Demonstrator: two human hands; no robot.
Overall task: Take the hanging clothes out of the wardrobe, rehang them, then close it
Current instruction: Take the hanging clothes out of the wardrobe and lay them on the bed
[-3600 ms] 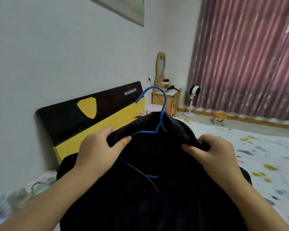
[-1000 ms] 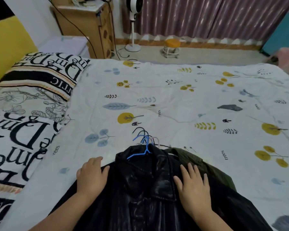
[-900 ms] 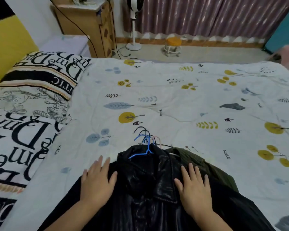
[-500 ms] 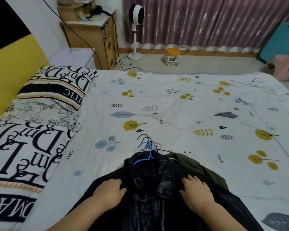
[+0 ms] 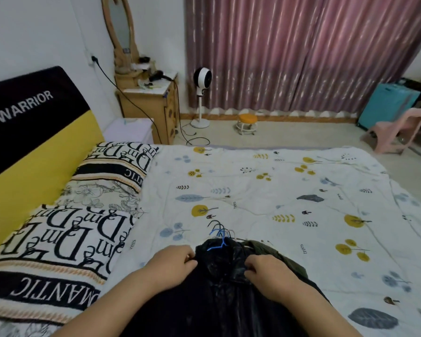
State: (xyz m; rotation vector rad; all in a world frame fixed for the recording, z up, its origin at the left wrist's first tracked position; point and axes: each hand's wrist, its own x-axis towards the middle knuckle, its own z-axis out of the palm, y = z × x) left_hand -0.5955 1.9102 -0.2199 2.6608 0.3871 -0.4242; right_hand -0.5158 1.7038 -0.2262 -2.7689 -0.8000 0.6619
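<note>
A shiny black jacket lies on top of a pile of clothes on the bed, with an olive-green garment showing under its right side. A blue hanger sticks out of the jacket's collar, and several other hanger hooks fan out beyond it. My left hand grips the jacket's left shoulder with curled fingers. My right hand grips the right side of the collar. The wardrobe is out of view.
The clothes lie on a white leaf-print bedspread. Lettered pillows and a black-and-yellow headboard are on the left. Beyond the bed stand a wooden dresser, a fan, a small stool, a pink chair and curtains.
The jacket was carried in the air, then laid on the pile. My hands lay flat on it, then curled and now grip its shoulders. The view has tilted up.
</note>
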